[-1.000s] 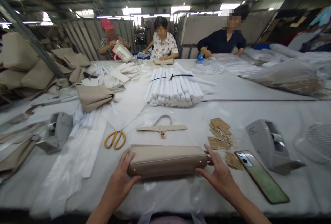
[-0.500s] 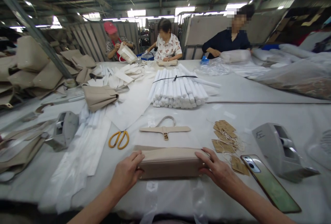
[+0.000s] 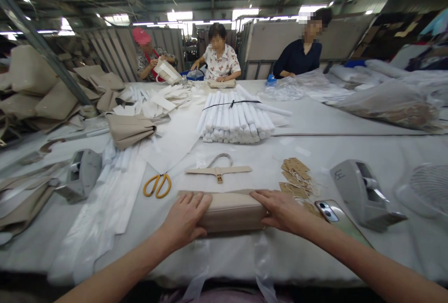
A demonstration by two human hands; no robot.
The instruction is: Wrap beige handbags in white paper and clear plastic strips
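Observation:
A beige handbag (image 3: 233, 214) lies on the white table in front of me, its long side facing me. My left hand (image 3: 185, 216) is over its left end, fingers across the top and thumb down on the front face. At the other end my right hand (image 3: 280, 210) holds the top edge, its thumb low by a small metal stud. Just beyond the bag lies a beige strap piece (image 3: 233, 170) with a gold clasp and a looped handle. Yellow-handled scissors (image 3: 157, 185) are left of it, and brown paper tags (image 3: 297, 172) with white strings are to the right.
Tape dispensers stand at left (image 3: 82, 175) and right (image 3: 366, 196). A phone (image 3: 345, 223) lies partly under my right forearm. Ahead is a tied bundle of white rolls (image 3: 236, 119). Beige bag pieces (image 3: 131, 130) sit at left. Three co-workers are across the table.
My left hand has moved from the bag's left end onto its top, further right. My right hand also reaches further over the top edge. The whole view has shifted slightly.

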